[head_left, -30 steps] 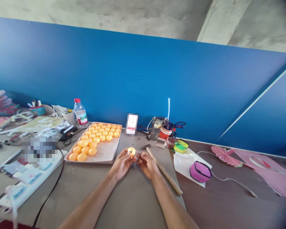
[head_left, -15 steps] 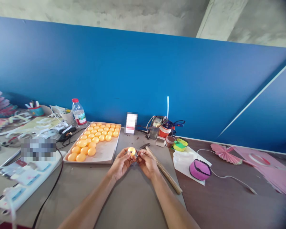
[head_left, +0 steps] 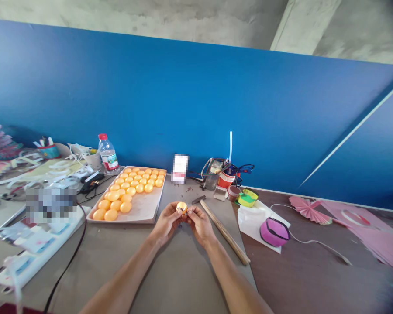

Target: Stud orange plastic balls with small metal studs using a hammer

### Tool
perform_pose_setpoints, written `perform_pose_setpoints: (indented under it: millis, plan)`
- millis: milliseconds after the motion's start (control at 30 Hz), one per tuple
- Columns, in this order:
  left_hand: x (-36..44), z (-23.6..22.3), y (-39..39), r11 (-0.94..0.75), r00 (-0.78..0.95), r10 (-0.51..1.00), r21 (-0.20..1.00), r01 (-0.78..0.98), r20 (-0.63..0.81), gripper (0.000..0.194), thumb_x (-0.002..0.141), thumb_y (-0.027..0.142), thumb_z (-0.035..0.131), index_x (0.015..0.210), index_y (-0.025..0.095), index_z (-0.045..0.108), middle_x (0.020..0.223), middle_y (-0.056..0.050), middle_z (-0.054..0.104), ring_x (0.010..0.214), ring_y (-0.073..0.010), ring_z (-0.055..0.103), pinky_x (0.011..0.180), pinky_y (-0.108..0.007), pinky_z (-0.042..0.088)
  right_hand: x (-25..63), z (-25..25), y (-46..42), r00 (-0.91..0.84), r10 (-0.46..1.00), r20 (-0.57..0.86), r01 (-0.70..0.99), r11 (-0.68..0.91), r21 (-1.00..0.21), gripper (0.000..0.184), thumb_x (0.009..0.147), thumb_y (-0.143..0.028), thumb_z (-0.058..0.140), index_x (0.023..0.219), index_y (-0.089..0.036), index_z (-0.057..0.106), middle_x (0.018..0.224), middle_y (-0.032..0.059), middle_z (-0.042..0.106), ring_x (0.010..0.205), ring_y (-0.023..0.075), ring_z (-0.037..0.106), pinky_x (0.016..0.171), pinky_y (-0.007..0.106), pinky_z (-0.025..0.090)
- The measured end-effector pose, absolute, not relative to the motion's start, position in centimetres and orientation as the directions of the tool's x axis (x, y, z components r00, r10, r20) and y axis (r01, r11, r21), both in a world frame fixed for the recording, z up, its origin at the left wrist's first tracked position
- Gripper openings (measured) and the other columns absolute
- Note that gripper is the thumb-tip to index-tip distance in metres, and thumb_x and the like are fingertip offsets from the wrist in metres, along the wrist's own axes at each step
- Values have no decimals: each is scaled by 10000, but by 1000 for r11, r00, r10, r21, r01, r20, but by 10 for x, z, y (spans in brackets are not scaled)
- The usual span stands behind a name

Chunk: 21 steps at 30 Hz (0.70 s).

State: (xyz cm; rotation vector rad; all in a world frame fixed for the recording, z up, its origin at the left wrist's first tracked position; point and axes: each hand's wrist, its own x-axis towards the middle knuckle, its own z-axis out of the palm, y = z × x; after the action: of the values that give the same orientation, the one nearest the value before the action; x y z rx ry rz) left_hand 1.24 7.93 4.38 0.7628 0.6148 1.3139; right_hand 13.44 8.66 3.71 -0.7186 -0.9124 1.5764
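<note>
An orange ping-pong ball with a dark mark on its near side is pinched in my left hand, just above the table. Close against its right side, my right hand has its thumb and fingers pressed together. Whatever small thing those fingers hold is hidden. To the left, a shallow white cardboard tray contains several similar orange balls in rows. Beyond my right hand lies a hammer, its wooden handle slanting toward me.
A water bottle stands behind the tray. At left are a white power strip, cables and clutter. Right of the hammer sit a glass jar, a brown cup, a purple fabric piece on white paper and a pink paper fan.
My right hand has moved slightly left, so its fingertips now meet the ball. The ball has turned a little in my left fingers, showing more of the dark mark.
</note>
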Motion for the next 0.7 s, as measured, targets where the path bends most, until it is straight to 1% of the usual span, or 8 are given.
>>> perform_pose_setpoints:
  millis: [333,500,700]
  plan:
    - [14,45,79,58,145,989,831,-553,27,297,673,261,696,910,140,566,802,-32,605,635,-119,578,657,-284,462,133,32,89,-188,982,-3,-516,-101,-850,143,636,-291,660,626,-198,551,550,-55,493,509,81,370,565,235,329]
    - [14,41,79,16,122,991,870,-493,51,322,687,294,680,939,138,553,794,-41,602,630,-133,584,662,-310,466,135,30,91,-204,978,-31,-495,-130,-859,156,633,-311,667,636,-194,564,554,-50,499,517,86,387,568,236,334]
    - [15,41,78,11,128,990,870,-493,60,329,697,306,670,952,137,549,820,-49,606,644,-131,581,673,-303,467,136,30,90,-225,974,-4,-520,-123,-845,163,628,-299,680,643,-186,563,580,-50,506,527,81,391,556,225,326]
